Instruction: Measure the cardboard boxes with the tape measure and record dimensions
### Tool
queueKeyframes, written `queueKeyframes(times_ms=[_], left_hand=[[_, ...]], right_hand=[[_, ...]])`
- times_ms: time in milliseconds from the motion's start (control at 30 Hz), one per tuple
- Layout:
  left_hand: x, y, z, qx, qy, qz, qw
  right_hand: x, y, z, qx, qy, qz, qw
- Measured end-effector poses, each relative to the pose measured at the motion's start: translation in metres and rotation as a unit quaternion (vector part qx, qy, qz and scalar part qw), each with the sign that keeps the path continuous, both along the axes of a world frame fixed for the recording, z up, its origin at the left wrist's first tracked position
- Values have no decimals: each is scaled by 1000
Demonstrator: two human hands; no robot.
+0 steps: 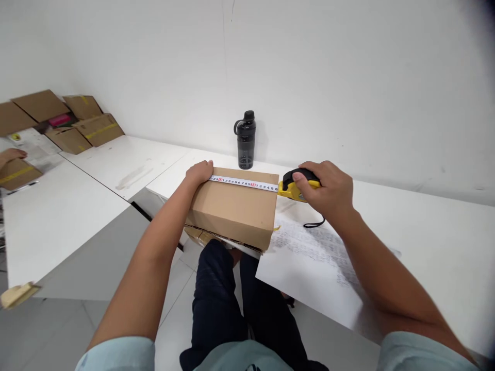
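Observation:
A brown cardboard box [232,211] sits at the near edge of a white table [425,232]. My left hand [199,172] presses the end of a white measuring tape blade [243,182] onto the box's far left corner, fingers closed on it. My right hand [328,188] grips the yellow and black tape measure case [291,188] just past the box's far right corner. The blade runs along the far top edge of the box. A printed sheet of paper [313,263] lies under my right forearm, right of the box.
A dark water bottle [245,140] stands behind the box by the wall. Several flattened and open cardboard boxes [77,123] lie on the far left table, where another person's hand [11,154] rests. A gap separates the tables. A tape scrap [17,294] lies at a table corner.

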State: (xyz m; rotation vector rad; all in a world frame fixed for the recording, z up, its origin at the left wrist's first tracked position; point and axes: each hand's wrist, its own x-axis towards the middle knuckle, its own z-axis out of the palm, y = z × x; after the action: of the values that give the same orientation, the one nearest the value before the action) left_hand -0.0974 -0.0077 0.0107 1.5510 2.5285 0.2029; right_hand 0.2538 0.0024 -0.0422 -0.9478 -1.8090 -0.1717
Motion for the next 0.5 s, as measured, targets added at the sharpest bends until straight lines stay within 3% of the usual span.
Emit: queueKeyframes(times_ms=[167,500], left_hand=[[5,-6,4,-11,1,11,1000],[7,-1,4,-10,4,8,1000]], right_hand=[[1,-3,5,-34,-11,4,999],[8,0,8,-27,-39,1,999]])
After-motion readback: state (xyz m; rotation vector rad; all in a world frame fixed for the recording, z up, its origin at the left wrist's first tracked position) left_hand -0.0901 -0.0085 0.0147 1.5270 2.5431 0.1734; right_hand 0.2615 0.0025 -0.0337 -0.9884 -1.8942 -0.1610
